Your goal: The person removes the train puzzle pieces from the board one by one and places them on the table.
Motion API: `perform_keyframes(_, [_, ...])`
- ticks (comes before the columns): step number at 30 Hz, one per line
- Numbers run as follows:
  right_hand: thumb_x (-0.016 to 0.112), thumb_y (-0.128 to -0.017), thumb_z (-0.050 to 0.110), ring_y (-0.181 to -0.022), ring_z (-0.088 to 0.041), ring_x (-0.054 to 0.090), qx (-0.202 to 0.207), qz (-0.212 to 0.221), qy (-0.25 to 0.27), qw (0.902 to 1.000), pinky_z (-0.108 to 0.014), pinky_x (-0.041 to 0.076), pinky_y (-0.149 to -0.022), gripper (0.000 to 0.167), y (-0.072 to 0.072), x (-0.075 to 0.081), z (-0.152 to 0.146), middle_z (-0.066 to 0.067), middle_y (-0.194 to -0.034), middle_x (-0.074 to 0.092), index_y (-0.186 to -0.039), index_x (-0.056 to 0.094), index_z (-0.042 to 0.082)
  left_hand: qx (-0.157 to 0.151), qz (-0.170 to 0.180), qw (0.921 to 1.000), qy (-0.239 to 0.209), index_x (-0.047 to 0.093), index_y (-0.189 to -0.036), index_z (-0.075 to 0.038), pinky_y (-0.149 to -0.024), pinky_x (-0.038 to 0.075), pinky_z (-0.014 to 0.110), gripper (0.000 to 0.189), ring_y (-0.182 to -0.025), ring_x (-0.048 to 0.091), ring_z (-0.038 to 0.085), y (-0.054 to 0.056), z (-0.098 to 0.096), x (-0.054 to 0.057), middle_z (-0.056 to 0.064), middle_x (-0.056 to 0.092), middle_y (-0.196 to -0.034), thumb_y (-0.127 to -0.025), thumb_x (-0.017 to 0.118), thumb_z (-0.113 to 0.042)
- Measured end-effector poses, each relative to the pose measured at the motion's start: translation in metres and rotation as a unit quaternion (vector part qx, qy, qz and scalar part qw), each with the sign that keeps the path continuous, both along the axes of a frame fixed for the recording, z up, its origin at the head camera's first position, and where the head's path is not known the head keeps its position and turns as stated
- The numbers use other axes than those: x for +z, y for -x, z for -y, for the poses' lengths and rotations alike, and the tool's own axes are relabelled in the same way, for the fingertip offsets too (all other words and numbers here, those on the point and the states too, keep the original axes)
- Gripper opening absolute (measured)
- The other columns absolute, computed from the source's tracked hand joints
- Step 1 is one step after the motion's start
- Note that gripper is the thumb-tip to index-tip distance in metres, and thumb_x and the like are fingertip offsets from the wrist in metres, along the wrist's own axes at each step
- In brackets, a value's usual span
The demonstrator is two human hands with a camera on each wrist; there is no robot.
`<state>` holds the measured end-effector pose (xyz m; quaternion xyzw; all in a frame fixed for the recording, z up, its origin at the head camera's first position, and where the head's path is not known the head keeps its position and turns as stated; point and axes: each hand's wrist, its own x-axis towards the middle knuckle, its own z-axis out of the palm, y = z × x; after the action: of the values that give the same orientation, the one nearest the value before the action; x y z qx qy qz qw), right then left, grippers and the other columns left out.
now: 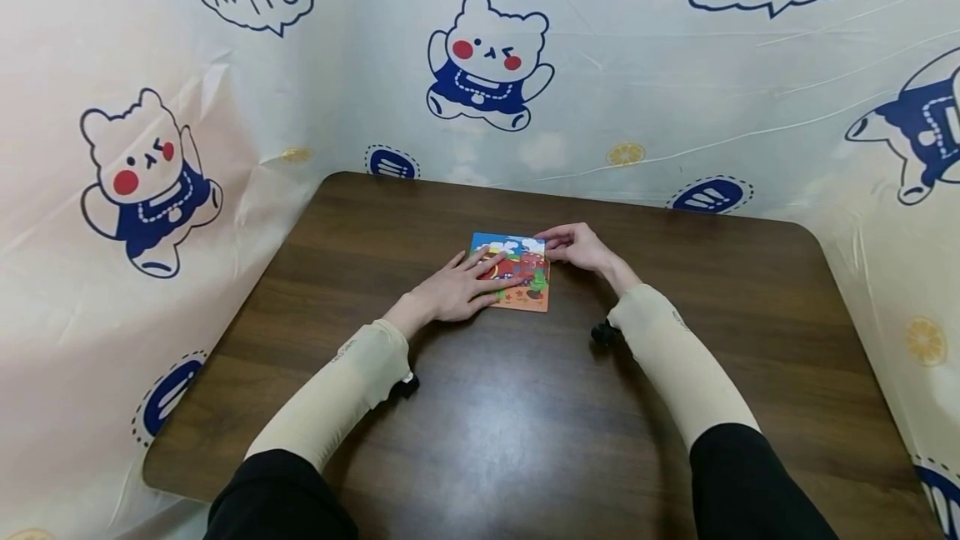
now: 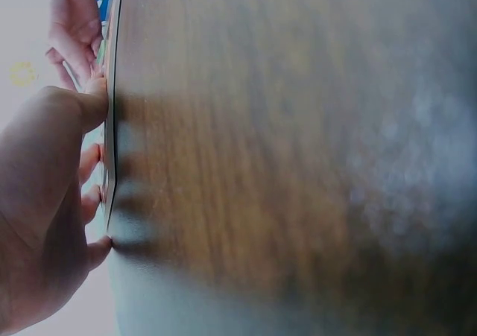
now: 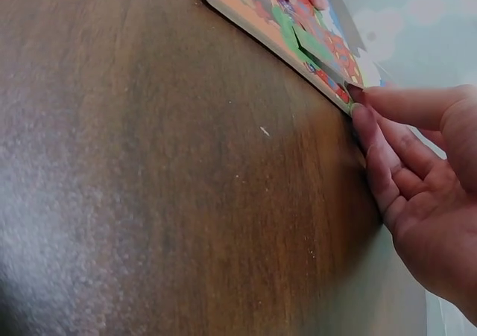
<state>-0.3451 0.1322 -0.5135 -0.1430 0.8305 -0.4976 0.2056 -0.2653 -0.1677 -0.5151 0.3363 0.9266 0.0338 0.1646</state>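
Observation:
A colorful jigsaw puzzle board (image 1: 528, 300), with blue sky, red shapes and an orange lower strip, lies on the table. My left hand (image 1: 456, 288) rests palm down across its left part, fingers spread over the picture. At the board's right edge, my right hand (image 1: 581, 247) pinches a puzzle piece (image 3: 339, 53) between thumb and fingers. One side of that piece stands tilted up from the board in the right wrist view, with a dark gap along it. From the left wrist, the board shows edge-on under the left fingers (image 2: 91, 202).
The brown wooden table (image 1: 487, 407) has rounded corners and a bright glare in front of the board. Behind and to the sides hangs a pale curtain (image 1: 615, 73) printed with bears and the word happy. A small black device (image 1: 603, 333) sits under the right wrist.

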Motion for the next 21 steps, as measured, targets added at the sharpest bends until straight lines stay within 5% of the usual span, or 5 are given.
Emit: perform_keyframes(21, [0.077,-0.103,0.008,-0.095,-0.019,0.065,-0.061,-0.048,0.043,0.996,-0.015,0.052,-0.08,0.033,-0.007,-0.01,0.007,-0.031,-0.122,0.076,-0.135,0.077,0.001,0.008,0.011,0.9999,0.002,0.018,-0.173,-0.053,-0.14,0.008,0.067,0.056,-0.176,-0.005,0.031,0.001,-0.003,0.002,-0.005,0.0,-0.189,-0.118,0.032,-0.057])
